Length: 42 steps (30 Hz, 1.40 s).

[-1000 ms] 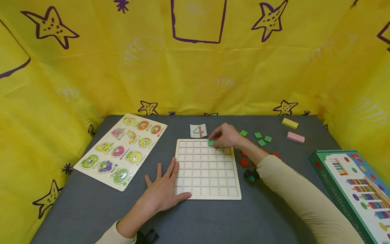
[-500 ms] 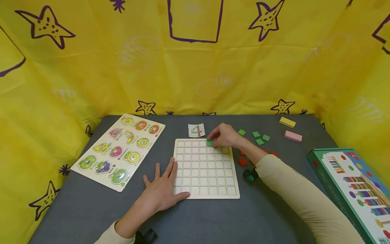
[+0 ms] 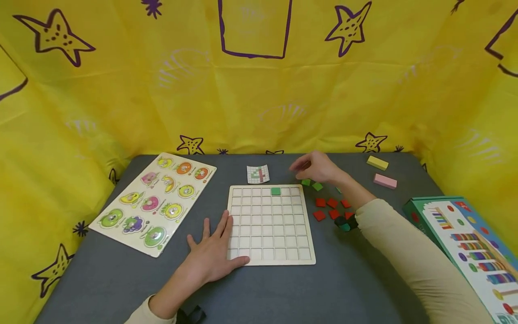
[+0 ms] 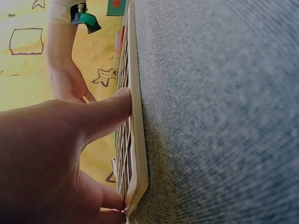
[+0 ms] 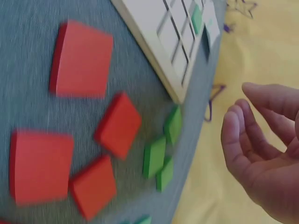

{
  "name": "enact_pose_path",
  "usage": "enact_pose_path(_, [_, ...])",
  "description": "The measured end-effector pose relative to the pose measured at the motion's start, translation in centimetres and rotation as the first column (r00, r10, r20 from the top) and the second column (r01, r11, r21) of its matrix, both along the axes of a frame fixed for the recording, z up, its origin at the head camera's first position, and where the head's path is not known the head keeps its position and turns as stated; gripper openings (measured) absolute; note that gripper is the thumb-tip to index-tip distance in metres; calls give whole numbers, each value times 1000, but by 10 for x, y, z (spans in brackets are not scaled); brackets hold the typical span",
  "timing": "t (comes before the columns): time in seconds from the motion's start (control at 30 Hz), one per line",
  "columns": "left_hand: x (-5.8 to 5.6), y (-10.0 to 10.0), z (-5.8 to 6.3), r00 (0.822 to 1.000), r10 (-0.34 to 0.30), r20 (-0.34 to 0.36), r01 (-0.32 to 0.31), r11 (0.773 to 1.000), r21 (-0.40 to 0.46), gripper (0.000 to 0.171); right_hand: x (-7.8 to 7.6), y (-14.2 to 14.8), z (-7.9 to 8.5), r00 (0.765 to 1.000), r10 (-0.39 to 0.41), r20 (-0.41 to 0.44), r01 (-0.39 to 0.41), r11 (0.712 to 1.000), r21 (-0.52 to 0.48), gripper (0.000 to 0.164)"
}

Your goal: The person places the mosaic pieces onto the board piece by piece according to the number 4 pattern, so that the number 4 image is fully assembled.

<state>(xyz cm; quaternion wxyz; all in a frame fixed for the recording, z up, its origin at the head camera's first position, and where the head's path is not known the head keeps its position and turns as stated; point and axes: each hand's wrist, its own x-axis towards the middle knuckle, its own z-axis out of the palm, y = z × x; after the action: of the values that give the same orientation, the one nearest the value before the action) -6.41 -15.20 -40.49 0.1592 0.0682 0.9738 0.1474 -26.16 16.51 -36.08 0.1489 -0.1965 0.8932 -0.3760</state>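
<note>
A pale wooden grid board point(image 3: 267, 220) lies on the table, with a green square tile point(image 3: 275, 191) in its back row, right of the middle. My left hand point(image 3: 210, 258) rests with spread fingers along the board's left edge. In the left wrist view, the thumb point(image 4: 117, 105) lies over the front rim. Past the board's back right corner, my right hand point(image 3: 319, 168) hovers above loose green tiles point(image 3: 317, 186), partly covering them. Seen in the right wrist view, its fingers point(image 5: 231, 135) are loosely bent, apart from the thumb, and hold nothing.
Several red tiles point(image 3: 320, 203) lie right of the board. Behind it is a small printed grid card point(image 3: 257, 174). A fruit puzzle board point(image 3: 166, 198) lies at left. Yellow point(image 3: 377, 162) and pink blocks point(image 3: 385, 181) sit back right, with a green game box point(image 3: 465, 252) nearer.
My right hand has let go of the green tile, leaving it in the board's back row, and moved right to the loose green tiles. The left hand stays at the board's edge.
</note>
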Motion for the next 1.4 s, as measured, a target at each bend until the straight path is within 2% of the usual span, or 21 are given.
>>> enact_pose_path(0.23, [1,-1,0,1000,-4,0,4,1000,9,115,-5,29,5,994,-110,9,110,993,34,32])
enact_pose_path(0.57, [0,-2,0,1000,-4,6,4,1000,7,115,-9,54,-4,991,-130,-32,133,984,120,34])
enact_pose_path(0.67, [0,-2,0,1000,-5,6,5,1000,6,115,-10,57,-8,989,-146,-16,146,979,141,34])
enact_pose_path(0.97, [0,-2,0,1000,-6,5,6,1000,12,115,-13,59,-15,995,-84,-50,91,984,152,36])
enact_pose_path(1.23, [2,-3,0,1000,-2,4,2,1000,22,114,-14,59,-15,998,-57,-40,63,987,146,37])
enact_pose_path(1.4, [3,-3,1,1000,-3,4,3,1000,23,113,-14,65,-13,995,-69,-68,81,978,192,37])
